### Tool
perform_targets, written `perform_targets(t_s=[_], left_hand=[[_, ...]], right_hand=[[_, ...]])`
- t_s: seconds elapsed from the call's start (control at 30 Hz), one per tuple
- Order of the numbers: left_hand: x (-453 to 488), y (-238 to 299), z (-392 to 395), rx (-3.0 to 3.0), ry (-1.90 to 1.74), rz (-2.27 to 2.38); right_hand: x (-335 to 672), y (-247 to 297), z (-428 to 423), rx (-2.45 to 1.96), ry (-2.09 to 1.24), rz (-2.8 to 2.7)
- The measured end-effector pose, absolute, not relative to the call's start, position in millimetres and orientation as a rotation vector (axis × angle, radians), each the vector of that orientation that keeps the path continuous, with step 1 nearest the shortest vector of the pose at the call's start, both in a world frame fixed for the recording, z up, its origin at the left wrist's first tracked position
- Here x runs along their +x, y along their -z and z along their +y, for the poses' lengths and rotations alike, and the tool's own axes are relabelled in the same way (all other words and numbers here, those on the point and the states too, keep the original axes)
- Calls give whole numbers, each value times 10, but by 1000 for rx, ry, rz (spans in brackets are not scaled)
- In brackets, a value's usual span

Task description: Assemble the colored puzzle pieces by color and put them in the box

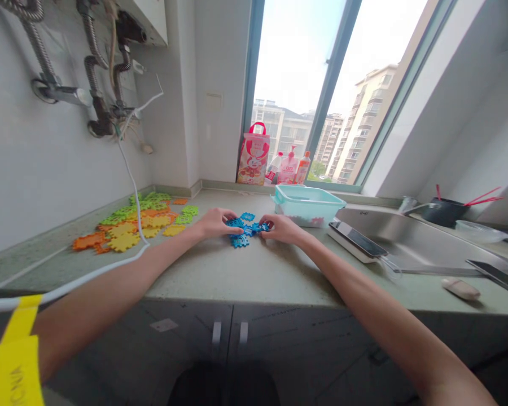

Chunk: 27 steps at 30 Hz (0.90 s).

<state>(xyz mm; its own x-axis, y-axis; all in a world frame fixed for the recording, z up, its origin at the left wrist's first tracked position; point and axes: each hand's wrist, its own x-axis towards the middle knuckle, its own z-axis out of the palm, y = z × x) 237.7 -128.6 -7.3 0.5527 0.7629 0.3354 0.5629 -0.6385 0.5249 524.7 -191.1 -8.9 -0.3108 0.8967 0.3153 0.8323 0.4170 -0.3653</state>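
Note:
Both my arms reach out over a greenish countertop (237, 270). My left hand (215, 222) and my right hand (280, 228) close in from either side on a small cluster of blue interlocking puzzle pieces (243, 230), fingers curled onto the pieces at its edges. One loose blue piece (248, 216) lies just behind the cluster. The pieces are flat with toothed edges.
A spread of orange, yellow and green puzzle pieces (131, 228) lies at the left by the wall. A teal plastic tub (307, 204) stands right of my hands, then a phone on a white block (355, 241) and a steel sink (410, 242). A white cable (131, 180) hangs across the left.

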Motion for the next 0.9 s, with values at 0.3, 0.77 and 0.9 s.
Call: perform_targets(t_s=[0.3,0.77,0.9], left_hand=[[2344,104,-1190,2436,-666,1141],[2091,59,-1053,2441,-675,1171],[2097,53,-1079,2503,-622,1169]], right_hand=[[4995,300,-1749,-1283,-137,-2209],[5357,66,-1923,-1484,-337,-2233],[5339,78,-1915,-1467,-296,-2240]])
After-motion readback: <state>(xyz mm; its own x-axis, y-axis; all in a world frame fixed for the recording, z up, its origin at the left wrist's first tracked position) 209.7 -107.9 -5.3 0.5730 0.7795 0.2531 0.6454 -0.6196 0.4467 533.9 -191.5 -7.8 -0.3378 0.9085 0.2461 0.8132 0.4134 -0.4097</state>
